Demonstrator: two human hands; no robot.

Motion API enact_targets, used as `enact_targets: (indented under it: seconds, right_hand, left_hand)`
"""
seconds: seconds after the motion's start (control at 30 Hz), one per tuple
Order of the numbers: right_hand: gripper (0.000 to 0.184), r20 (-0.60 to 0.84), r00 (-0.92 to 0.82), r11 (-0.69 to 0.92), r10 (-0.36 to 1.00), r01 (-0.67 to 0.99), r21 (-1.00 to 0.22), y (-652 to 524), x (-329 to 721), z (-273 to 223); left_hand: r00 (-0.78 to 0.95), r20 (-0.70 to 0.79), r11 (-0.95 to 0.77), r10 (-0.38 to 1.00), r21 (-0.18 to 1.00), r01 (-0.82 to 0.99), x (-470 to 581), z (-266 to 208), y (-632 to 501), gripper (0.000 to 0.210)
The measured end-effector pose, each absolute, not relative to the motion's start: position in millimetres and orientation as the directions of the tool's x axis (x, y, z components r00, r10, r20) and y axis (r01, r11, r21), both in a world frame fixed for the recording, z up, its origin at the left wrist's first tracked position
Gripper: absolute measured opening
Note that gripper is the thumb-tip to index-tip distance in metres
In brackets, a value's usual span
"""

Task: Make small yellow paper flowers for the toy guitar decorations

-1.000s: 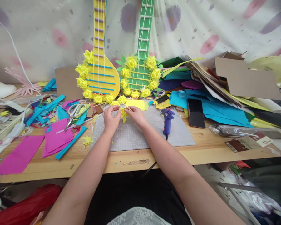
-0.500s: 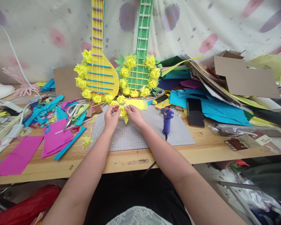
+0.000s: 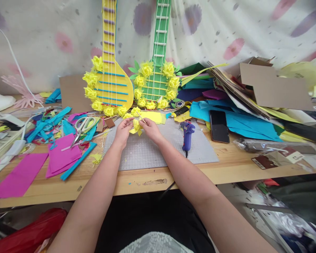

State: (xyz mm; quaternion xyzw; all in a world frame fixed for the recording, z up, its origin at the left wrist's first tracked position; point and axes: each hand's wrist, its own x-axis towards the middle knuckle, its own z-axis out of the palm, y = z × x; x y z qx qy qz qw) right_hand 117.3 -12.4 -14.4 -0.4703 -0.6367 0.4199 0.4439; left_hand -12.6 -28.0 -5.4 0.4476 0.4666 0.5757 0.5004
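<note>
Two pinches: left hand (image 3: 123, 130), yellow flower (image 3: 136, 125); right hand (image 3: 151, 129), stick (image 3: 140, 115); glue gun (image 3: 188, 136), scissors (image 3: 81, 129) nearby

held flower (image 3: 136, 125): yellow | mat (image 3: 142, 151): grey, gridded | glue gun (image 3: 187, 137): blue-violet | curtain (image 3: 81, 24): shows pink, purple blooms on white

From the right hand (image 3: 150, 129), bare cutting mat (image 3: 172, 131) leaves a short lane at 3 o'clock, ending at the blue glue gun (image 3: 188, 137); green instrument (image 3: 160, 81) blocks 12, yellow instrument (image 3: 119, 80) 10 to 11, left hand (image 3: 124, 130) 9.
</note>
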Motion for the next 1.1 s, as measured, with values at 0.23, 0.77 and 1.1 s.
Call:
enact_targets:
  seconds: [0.23,0.77,1.1]
  right_hand:
    - [0.026,0.33,-0.018,0.297,0.944,0.484,-0.823,-23.9,124.6,-2.5]
    - [0.031,0.381,-0.149,0.402,0.913,0.496,-0.769,-23.4,121.9,-11.2]
    - [0.027,0.442,-0.29,0.519,0.849,0.614,-0.595,-25.6,127.2,-4.4]
  left_hand:
    - [-0.371,0.232,-0.242,0.899,0.97,0.02,-12.1,-4.7,-25.9,0.015]
    - [-0.238,0.359,-0.267,0.902,0.9,0.346,-3.6,-21.1,-29.8,0.017]
    - [-0.295,0.151,-0.122,0.943,0.986,0.116,-1.1,-9.8,-34.2,0.007]
